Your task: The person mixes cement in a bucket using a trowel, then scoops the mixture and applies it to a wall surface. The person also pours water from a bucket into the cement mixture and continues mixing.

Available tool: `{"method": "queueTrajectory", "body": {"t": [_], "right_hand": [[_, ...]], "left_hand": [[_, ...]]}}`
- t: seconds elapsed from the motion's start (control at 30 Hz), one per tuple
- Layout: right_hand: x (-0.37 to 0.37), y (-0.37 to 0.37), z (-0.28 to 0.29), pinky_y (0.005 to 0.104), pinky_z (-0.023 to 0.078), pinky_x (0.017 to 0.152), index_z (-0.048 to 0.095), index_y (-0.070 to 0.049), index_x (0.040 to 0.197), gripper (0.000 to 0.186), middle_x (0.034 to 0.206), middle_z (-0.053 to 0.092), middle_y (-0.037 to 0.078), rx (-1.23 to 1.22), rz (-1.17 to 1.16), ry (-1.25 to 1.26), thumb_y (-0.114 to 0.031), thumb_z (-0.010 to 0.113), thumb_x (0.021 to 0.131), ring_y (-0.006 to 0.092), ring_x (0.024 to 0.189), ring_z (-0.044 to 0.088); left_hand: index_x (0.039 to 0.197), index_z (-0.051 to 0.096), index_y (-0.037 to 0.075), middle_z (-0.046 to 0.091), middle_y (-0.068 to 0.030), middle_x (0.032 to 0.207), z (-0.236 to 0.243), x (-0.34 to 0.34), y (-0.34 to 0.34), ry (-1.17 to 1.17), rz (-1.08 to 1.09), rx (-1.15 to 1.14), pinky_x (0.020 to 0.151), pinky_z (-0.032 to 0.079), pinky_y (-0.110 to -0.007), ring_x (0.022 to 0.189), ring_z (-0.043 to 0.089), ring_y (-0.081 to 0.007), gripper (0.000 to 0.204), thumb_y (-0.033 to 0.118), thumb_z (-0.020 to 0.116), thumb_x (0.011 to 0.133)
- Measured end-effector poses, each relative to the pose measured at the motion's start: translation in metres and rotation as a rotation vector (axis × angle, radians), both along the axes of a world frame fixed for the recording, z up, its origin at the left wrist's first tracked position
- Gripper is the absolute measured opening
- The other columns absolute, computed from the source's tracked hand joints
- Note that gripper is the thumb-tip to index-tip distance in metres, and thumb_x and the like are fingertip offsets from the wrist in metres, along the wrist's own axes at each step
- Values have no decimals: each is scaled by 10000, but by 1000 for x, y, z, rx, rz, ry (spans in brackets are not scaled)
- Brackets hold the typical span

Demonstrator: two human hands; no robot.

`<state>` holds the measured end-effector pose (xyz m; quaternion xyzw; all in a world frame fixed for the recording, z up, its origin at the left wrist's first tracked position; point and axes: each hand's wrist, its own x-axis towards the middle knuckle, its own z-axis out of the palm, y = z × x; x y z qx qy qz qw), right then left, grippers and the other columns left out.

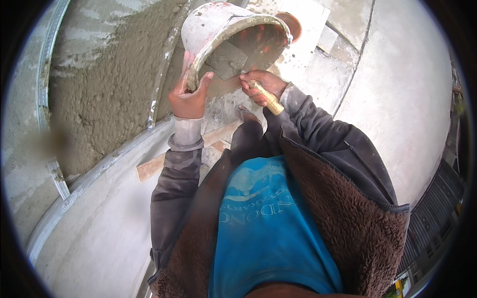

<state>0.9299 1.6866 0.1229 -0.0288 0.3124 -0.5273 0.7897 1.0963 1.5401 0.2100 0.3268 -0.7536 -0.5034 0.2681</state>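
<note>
- Two bare hands, both mine, are raised in front of my chest and both are full.
- My left hand (188,94) grips the rim of a tilted bucket (213,25), thumb curled over the mortar-caked edge and fingers spread up along the outside wall.
- The bucket is white outside, reddish inside and smeared grey; its open mouth faces down toward me, just above both hands.
- My right hand (262,87) is closed in a fist around the pale wooden handle (268,99) of a trowel, just right of my left hand.
- The trowel blade (227,60) reaches up from that fist into the bucket's mouth, its flat face coated in wet grey mortar.
- Left of my left hand rises a wall of rough wet plaster (104,84), bordered by pale metal guide strips (159,79).
- Below my hands, a wooden plank (164,164) lies on the concrete floor (397,99), partly hidden by my left sleeve.
- My sleeves are dark grey; the jacket hangs open with a brown fleece lining over a blue shirt.
</note>
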Motion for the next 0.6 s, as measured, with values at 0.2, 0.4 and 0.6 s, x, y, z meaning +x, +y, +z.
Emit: {"method": "queueTrajectory", "body": {"t": [0.2, 0.4, 0.6], "right_hand": [[25, -24, 15, 265, 386, 338, 523, -79, 909, 242, 598, 451, -15, -147, -116, -205, -293, 474, 1013, 108, 374, 443], [8, -59, 60, 284, 446, 384, 509, -81, 971, 187, 681, 490, 0, -354, -412, -265, -260, 467, 1004, 122, 459, 515], [12, -84, 106, 320, 490, 458, 507, -49, 1000, 164, 739, 579, 55, -169, -986, 454, -200, 540, 948, 154, 518, 578]], "left_hand": [[1173, 607, -30, 653, -96, 1100, -29, -5, -20, 152, 242, 416, 777, 537, -319, 964, 628, -174, 513, 289, 819, 831], [1277, 569, 61, 646, -64, 1104, -61, 24, -37, 128, 499, 707, 635, 635, -380, 927, 674, -205, 559, 277, 806, 820], [1234, 593, 52, 668, -62, 1061, -69, 131, -9, -4, 566, 653, 594, 616, -304, 846, 685, -167, 504, 229, 808, 814]]}}
